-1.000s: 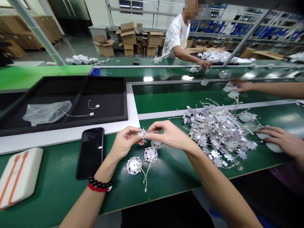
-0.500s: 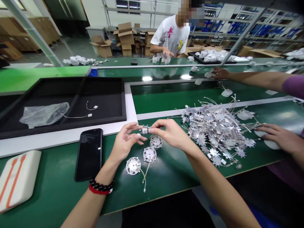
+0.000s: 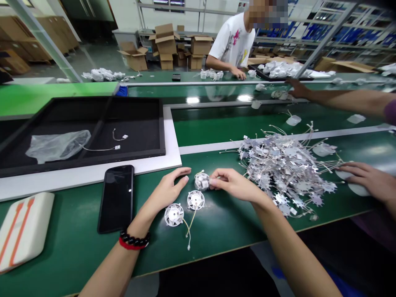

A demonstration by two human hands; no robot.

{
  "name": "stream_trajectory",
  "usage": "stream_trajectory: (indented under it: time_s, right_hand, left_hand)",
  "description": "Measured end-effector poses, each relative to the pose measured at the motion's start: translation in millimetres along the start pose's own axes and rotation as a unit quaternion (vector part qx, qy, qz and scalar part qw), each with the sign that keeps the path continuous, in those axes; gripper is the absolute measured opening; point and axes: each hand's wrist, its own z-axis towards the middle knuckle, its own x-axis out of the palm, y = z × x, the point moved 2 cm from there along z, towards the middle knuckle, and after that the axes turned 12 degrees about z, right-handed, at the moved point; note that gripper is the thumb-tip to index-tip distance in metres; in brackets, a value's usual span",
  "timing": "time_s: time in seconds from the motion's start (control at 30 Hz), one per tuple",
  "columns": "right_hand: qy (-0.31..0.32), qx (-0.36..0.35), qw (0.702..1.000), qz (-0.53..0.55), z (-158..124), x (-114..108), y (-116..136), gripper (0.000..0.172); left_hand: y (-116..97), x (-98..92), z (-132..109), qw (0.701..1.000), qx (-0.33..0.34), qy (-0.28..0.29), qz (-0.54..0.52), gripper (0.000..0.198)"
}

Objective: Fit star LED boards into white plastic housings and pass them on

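The small metal part [image 3: 204, 182], slightly blurred, sits at the farthest white round frame [image 3: 198, 177], its edge pinched between thumb and forefinger of the right hand [image 3: 233, 184]. Good practice would be to hold it level and centred, lead clear of the rim. The left hand [image 3: 167, 189] has thumb and fingers apart, holding nothing. Against half a second earlier, the part is lower and farther from the left fingertips.

White wheels [image 3: 174, 214], green table [image 3: 235, 231], orange-striped case [image 3: 26, 233]

Fan frames [image 3: 196, 200] lie between phone [image 3: 116, 200] and parts pile [image 3: 283, 169].
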Motion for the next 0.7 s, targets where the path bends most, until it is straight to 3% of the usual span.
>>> stream_trajectory:
  time_s: [0.17,0.37,0.47,0.57,0.7]
  right_hand:
    - [-0.121,-0.065,0.989,0.049,23.8,-9.7,-21.8,0.035]
    - [-0.197,-0.107,0.969,0.104,49.5,-20.2,-40.0,0.035]
    - [-0.189,-0.122,0.966,0.124,66.5,-17.5,-41.7,0.029]
    - [-0.141,-0.13,0.971,0.145,79.9,-5.6,-37.0,0.032]
    - [-0.108,-0.141,0.969,0.174,80.6,7.9,-25.7,0.046]
  left_hand:
    - [-3.0,2.9,-3.9,0.995,0.009,0.091,0.036,0.034]
    - [-2.2,-4.3,0.6,0.996,0.014,0.018,0.09,0.032]
    - [3.4,-4.3,2.6,0.991,0.033,-0.024,0.127,0.033]
    - [9.2,-3.1,2.3,0.981,0.061,-0.05,0.179,0.042]
    - [13.8,0.2,0.6,0.964,0.103,-0.028,0.245,0.06]
